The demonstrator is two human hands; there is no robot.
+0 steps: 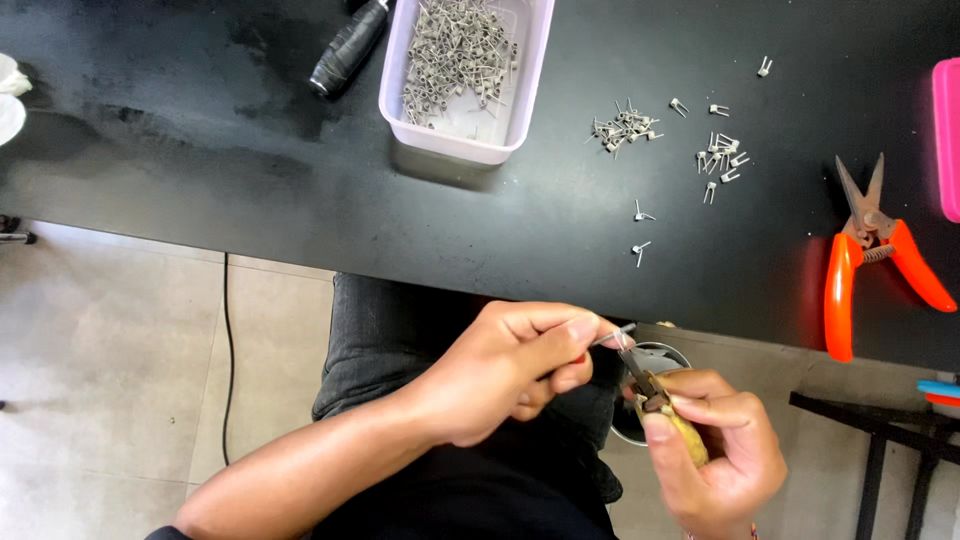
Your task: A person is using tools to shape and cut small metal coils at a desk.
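Note:
My left hand [505, 365] pinches a small metal wire coil [612, 337] between thumb and forefinger, held over my lap just below the table edge. My right hand [720, 450] grips small pliers with yellowish handles [660, 400], their jaws touching the coil's end. Under both hands sits a round metal cup [665, 358], mostly hidden. On the black table [250, 150] stands a pale pink tray [465, 75] full of similar wire coils. Several loose coils [625, 128] lie scattered to its right.
Orange-handled snips [870, 250] lie at the table's right. A pink container edge [947, 135] shows at far right. A black handled tool [348, 48] rests left of the tray. A cable [228, 350] runs over the tiled floor. A black stand [880, 430] is at lower right.

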